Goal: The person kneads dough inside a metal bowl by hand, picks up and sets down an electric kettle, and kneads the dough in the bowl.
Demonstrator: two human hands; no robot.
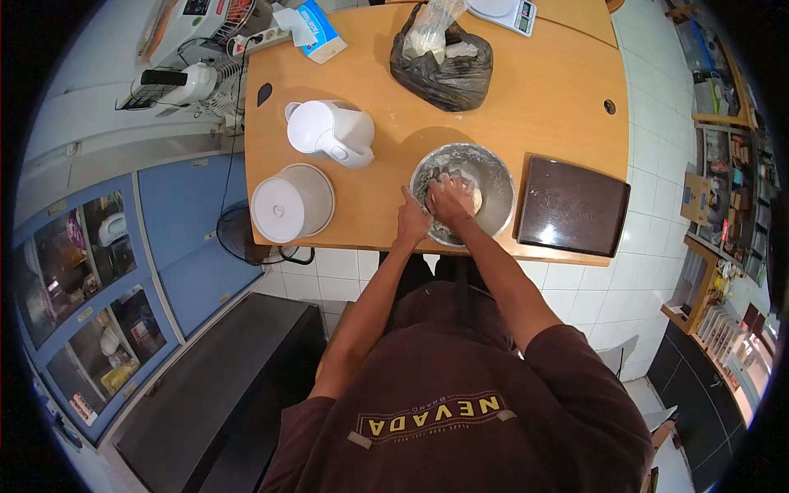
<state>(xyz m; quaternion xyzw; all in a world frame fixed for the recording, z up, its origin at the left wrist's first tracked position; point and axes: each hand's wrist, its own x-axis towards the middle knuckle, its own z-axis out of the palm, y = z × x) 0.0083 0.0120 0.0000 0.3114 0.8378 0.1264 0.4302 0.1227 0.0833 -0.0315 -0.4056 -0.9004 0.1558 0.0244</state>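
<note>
On the left of the frame, a white round lidded plastic container [294, 203] stands on the brown wooden table [378, 197]; its lid hides the contents. Just above and right sits a white plastic jug [316, 127], also lidded. Near centre, the person's left hand [415, 220] holds the left rim of a round silver metal bowl [501, 193], fingers loosely bent along it. Above, an open black plastic bag [444, 82] holds 1 clear bag [427, 37] with white contents. Inside the bowl, the right hand [451, 200] presses pale dough [477, 202], fingers slightly spread and curled; whether they clench it cannot be told. Flour-like residue coats the bowl's wall. Rightmost lies a dark brown rectangular tray [573, 204].
</note>
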